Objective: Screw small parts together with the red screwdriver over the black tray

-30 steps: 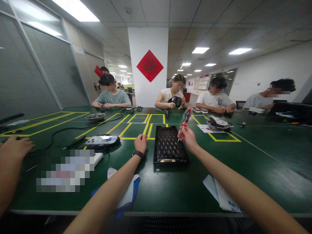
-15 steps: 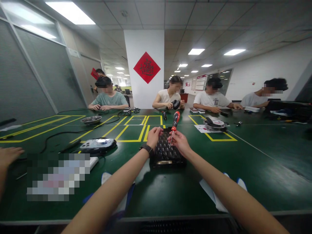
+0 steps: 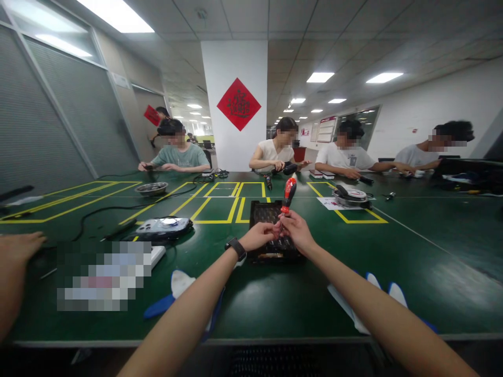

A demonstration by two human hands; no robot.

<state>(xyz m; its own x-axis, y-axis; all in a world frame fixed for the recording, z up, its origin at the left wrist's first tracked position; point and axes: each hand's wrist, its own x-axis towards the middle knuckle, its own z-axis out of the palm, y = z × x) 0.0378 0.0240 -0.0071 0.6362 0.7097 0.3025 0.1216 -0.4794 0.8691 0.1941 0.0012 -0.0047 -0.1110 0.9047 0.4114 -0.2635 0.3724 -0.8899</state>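
My right hand grips a screwdriver with a red and black handle by its lower part, handle up and shaft down. My left hand, with a dark watch on the wrist, meets it at the shaft. Its fingers are pinched together, and whatever lies between them is too small to make out. Both hands are over a black, shallow, tray-like case with a patterned inside. My hands hide much of the case.
White and blue gloves lie beside my forearms. To the left are a phone, a black cable and another person's hand. Metal bowls and yellow tape outlines mark the green table. Several people sit opposite.
My left hand has left the case's left side and come to the screwdriver's shaft, next to my right fingers. The screwdriver stays in my right hand. The view has shifted slightly.
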